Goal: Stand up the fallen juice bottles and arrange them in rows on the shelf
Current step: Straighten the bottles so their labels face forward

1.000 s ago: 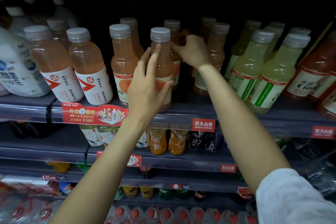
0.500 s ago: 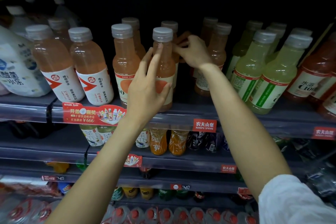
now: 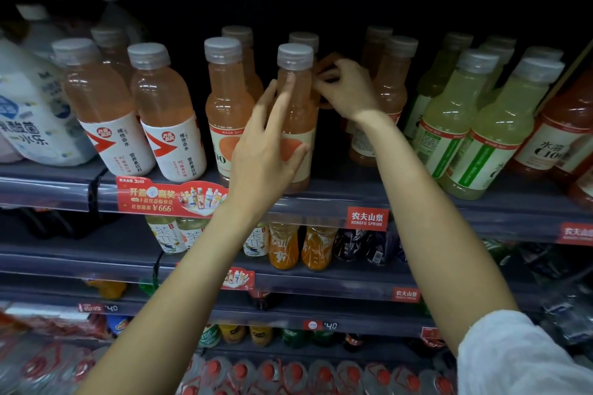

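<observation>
An upright orange juice bottle point(image 3: 296, 112) with a grey cap stands at the front edge of the top shelf point(image 3: 324, 199). My left hand point(image 3: 264, 151) lies against it, fingers straight along its left side and thumb across the label. Directly behind stands a second orange bottle point(image 3: 304, 39), mostly hidden except for its cap. My right hand point(image 3: 348, 91) reaches past the front bottle and curls its fingers round that rear bottle's shoulder. Another orange pair point(image 3: 226, 106) stands upright just to the left.
Two pink vitamin-water bottles point(image 3: 167, 112) and a white jug point(image 3: 29, 119) stand to the left. More orange bottles point(image 3: 393, 90), green juice bottles point(image 3: 494, 125) and red bottles point(image 3: 558, 135) fill the right. Lower shelves hold tea, orange and dark drinks.
The rear orange bottle in my right hand has shifted slightly left, lining up behind the front one. My left hand stays on the front bottle.
</observation>
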The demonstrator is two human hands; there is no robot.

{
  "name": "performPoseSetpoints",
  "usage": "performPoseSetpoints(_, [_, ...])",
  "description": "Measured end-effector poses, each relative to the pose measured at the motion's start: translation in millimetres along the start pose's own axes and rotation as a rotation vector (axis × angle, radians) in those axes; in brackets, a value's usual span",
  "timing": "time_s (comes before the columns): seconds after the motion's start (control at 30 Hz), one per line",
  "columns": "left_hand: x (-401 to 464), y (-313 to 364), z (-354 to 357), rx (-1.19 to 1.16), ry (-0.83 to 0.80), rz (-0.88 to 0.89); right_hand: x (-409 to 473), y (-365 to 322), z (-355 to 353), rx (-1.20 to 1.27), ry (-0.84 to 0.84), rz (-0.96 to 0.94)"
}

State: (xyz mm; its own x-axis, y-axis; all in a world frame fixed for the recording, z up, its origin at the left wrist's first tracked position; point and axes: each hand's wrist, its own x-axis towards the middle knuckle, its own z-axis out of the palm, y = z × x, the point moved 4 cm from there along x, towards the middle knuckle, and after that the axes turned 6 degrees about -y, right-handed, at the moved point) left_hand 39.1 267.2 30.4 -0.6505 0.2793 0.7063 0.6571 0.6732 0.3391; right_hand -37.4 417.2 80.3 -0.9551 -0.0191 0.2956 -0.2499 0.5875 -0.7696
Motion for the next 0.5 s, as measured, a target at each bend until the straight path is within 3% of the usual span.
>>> performPoseSetpoints(0.1, [-2.9, -0.8, 2.5, -0.034, 0.022, -0.009, -18.0, 3.8, -5.9, 0.010, 0.109, -0.024])
performPoseSetpoints(0.2, [-13.3, 2.5, 2.3, -0.085, 0.140, 0.026, -60.9, 12.5, -22.9, -0.060, 0.436, -0.166])
performPoseSetpoints(0.3, [-24.0, 14.8, 1.9, -0.113, 0.285, 0.159, -92.5, 26.8, -35.9, -0.265, 0.703, -0.177])
performPoseSetpoints(0.37, [-24.9, 23.3, 6.6, -0.151, 0.287, 0.214, -90.8, 35.3, -36.2, -0.365, 0.704, -0.139])
performPoseSetpoints(0.5, [-14.9, 37.6, 20.2, -0.249, 0.160, 0.176, -64.9, 46.3, -28.8, -0.402, 0.541, -0.068])
